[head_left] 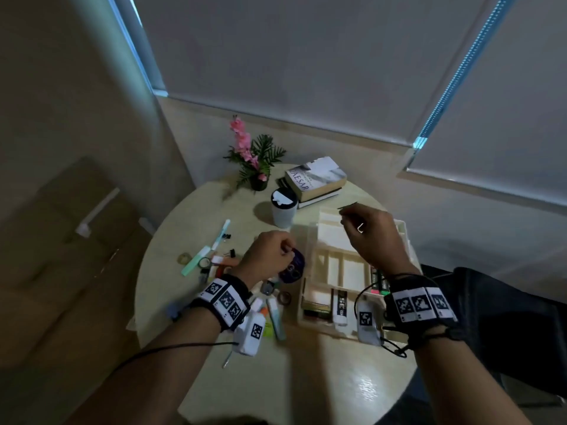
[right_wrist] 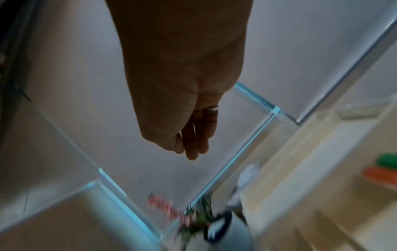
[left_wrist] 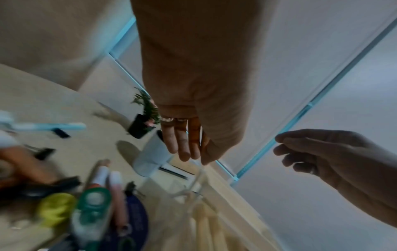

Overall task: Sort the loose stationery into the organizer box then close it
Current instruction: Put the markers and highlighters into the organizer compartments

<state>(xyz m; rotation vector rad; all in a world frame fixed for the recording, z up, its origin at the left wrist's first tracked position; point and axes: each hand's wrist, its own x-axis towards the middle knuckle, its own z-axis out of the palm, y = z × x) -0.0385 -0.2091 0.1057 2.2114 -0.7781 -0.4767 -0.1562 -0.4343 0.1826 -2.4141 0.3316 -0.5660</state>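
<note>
Wooden compartments fill the open box [head_left: 310,265] on the right of the round table [head_left: 306,378], and both our hands hover above it. Our right hand [head_left: 372,237] is raised over the box's middle with its fingers [right_wrist: 193,135] pressed together and bent down; in the head view a thin dark sliver sticks out past the fingertips, but we cannot tell whether it is pinched or what it is. Our left hand [head_left: 270,256] hangs with fingers [left_wrist: 180,141] close together and loosely curled, just over a dark blue disc [head_left: 293,268] beside the box; whether it touches the disc we cannot tell. Inside the box, markers [head_left: 379,282] lie in a near right compartment, a white tube [head_left: 340,306] in the near row, and the far ones look bare. Loose pens, clips and tape rolls lie scattered left of the box, near a white cup [head_left: 283,210].
</note>
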